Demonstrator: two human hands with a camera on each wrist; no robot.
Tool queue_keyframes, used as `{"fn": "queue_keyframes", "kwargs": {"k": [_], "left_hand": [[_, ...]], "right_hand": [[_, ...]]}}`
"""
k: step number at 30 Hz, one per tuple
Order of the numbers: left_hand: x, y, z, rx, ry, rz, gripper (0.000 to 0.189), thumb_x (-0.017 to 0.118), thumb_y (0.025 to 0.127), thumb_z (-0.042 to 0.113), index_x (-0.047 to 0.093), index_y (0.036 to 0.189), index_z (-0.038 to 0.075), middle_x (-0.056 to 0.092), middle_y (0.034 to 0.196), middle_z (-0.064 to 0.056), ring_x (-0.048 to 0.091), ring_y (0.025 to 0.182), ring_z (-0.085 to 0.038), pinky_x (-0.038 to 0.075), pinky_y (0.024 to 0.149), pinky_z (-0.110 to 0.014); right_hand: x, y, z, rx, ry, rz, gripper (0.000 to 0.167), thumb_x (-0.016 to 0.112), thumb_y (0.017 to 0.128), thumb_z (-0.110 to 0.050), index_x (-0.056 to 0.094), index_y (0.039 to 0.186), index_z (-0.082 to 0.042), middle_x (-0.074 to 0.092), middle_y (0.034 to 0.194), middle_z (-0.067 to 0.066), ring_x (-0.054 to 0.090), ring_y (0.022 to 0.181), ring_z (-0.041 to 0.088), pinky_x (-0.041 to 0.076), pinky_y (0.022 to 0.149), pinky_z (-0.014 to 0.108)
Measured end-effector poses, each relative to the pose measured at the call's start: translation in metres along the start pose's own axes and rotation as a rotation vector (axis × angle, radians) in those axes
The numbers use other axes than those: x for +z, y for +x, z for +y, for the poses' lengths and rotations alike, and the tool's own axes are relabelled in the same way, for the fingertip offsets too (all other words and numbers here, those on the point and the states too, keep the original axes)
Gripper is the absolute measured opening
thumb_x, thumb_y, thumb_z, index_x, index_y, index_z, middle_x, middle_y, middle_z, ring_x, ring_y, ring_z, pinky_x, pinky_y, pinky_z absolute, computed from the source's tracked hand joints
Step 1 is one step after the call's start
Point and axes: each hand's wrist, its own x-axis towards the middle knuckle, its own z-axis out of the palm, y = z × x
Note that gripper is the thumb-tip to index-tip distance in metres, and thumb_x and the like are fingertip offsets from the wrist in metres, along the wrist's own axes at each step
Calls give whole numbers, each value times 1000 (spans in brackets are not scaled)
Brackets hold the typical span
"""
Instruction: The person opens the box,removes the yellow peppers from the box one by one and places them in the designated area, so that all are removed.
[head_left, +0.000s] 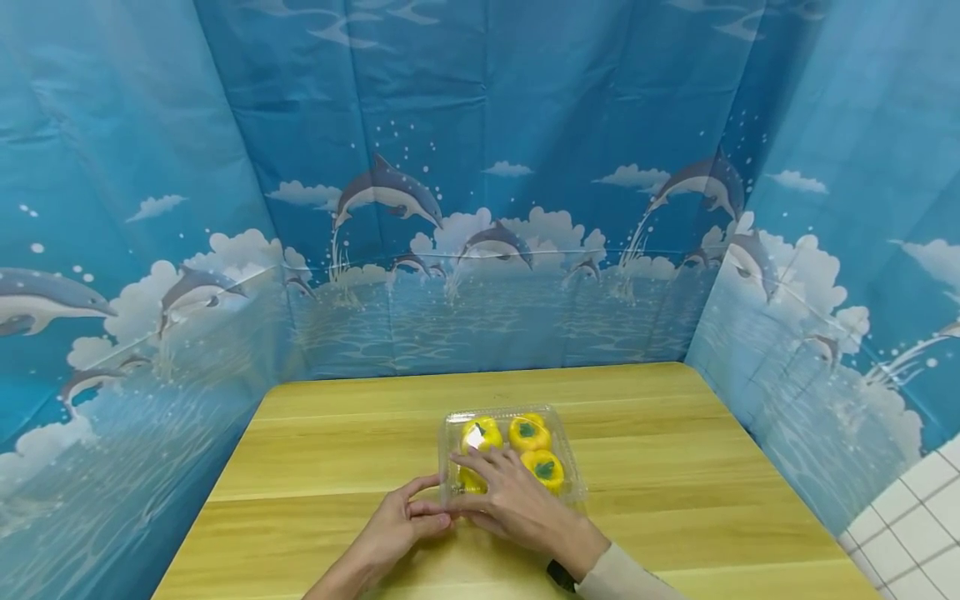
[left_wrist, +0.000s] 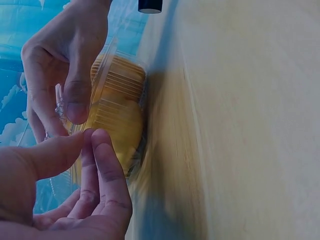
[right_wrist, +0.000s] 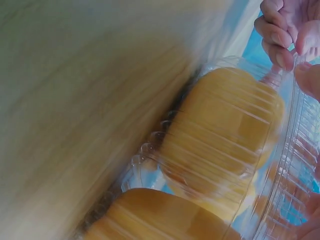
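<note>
A clear plastic clamshell box (head_left: 572,467) with a ribbed lid sits on the wooden table, its lid lying over several yellow bell peppers (head_left: 529,432) with green stems. At its near left corner my left hand (head_left: 405,521) pinches the rim between thumb and fingertips. My right hand (head_left: 510,500) reaches across the lid, bent fingers over the top and thumb at the front rim, close beside the left fingertips. One pepper (right_wrist: 225,125) shows through the ribbed side in the right wrist view. The right hand hides part of the left-side peppers from above.
The wooden table (head_left: 322,442) extends around the box on all sides. Blue curtains (head_left: 480,317) printed with dolphins and clouds hang along its back and both sides. White tiles (head_left: 915,508) show at the lower right. A dark band (head_left: 561,575) is at the right wrist.
</note>
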Motion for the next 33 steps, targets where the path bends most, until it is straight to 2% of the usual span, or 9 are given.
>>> {"fn": "queue_keyframes", "kwargs": {"k": [7,14,23,33], "left_hand": [[2,-2,1,-13,-35,20,79,80,110,6,39,176,-6,86,130,-18,85,121,-33,69,107,-37],[0,-3,-2,-12,-41,7,82,80,111,9,35,177,-6,86,129,-15,84,122,-33,69,111,-41],[2,-1,-1,-28,-54,27,81,79,110,8,36,177,-6,87,128,-15,85,118,-30,69,109,-43],[7,-2,-1,-57,-118,26,78,72,114,6,30,180,-5,87,128,-15,84,113,-22,70,106,-35]], "right_hand": [[2,2,-4,12,4,12,29,93,102,-41,89,130,-47,65,170,8,70,148,37,65,110,71],[4,5,-6,3,-20,81,20,96,99,-43,91,118,-44,71,163,7,73,139,32,66,105,56],[6,8,-8,14,24,143,12,100,95,-40,92,104,-38,78,152,7,74,129,27,63,101,47],[12,8,-10,1,-25,194,17,101,93,-42,92,104,-33,84,143,3,72,113,18,59,96,38]]}}
